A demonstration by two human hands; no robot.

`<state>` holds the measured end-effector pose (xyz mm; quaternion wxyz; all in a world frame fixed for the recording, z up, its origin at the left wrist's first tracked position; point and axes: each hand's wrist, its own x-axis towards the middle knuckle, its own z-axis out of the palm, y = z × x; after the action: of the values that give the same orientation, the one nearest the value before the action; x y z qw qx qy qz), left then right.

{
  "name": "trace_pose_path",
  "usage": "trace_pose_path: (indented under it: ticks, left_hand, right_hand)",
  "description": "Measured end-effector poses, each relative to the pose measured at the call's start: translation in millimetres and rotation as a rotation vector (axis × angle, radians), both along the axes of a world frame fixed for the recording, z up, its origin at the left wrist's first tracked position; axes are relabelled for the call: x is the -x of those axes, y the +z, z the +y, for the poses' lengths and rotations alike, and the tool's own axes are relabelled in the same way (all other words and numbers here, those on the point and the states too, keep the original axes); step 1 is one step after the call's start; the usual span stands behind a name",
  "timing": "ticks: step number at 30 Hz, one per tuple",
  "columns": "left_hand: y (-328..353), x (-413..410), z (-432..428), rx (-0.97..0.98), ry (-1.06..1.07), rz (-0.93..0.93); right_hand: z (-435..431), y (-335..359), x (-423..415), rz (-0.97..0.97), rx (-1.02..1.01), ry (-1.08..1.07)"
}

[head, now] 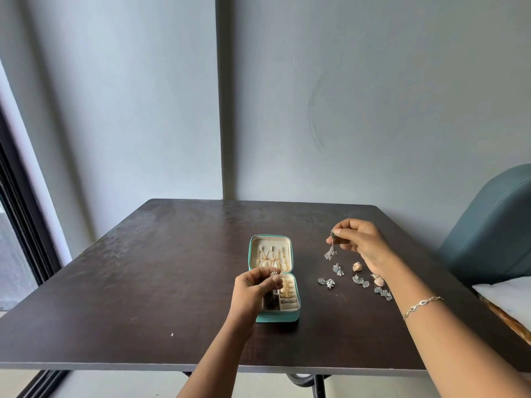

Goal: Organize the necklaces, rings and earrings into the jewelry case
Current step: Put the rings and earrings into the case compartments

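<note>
The left hand (253,285) pinched a small silver earring (274,273) over the near tray of the open jewelry case (296,310), while the right hand (359,239), farther right above the loose earrings (330,282), pinched a drop earring (331,251) hanging with its long axis vertical.

It looks like a room in a home: a dark wooden table (172,268) stands against a plain grey wall (373,110), with a teal padded chair (494,225) at the right and a dark window frame (31,231) at the left.
</note>
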<state>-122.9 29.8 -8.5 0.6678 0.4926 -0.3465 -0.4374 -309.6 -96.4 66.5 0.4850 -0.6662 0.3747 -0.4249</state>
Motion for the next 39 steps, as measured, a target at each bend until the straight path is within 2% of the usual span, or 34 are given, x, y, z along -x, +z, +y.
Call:
trace_pose_path:
  ticks: [5, 10, 18, 24, 33, 39]
  left_hand:
    - [7.8, 3.3, 2.6, 0.046, 0.013, -0.029]
    - [20.5, 12.2, 0.3, 0.131, 0.025, -0.036]
    - [34.2, 20.8, 0.4, 0.187, -0.013, -0.081]
    - [33.3, 18.4, 4.7, 0.180, -0.031, -0.048]
    - [29.2, 15.8, 5.1, 0.171, 0.055, -0.094]
    - [25.9, 16.5, 6.6, 0.144, 0.014, -0.114]
  right_hand:
    - [18.3, -0.1, -13.3, 0.134, 0.167, 0.148]
    - [31.4, -3.5, -24.8, 0.180, 0.237, 0.205]
    - [54.4, -8.8, -40.1, 0.143, 0.189, 0.271]
    - [64.5, -13.1, -46.5, -0.087, -0.041, 0.271]
    - [71.8, -13.5, -50.2, -0.060, -0.080, 0.225]
    - [73.2, -13.3, -51.8, -0.054, -0.092, 0.213]
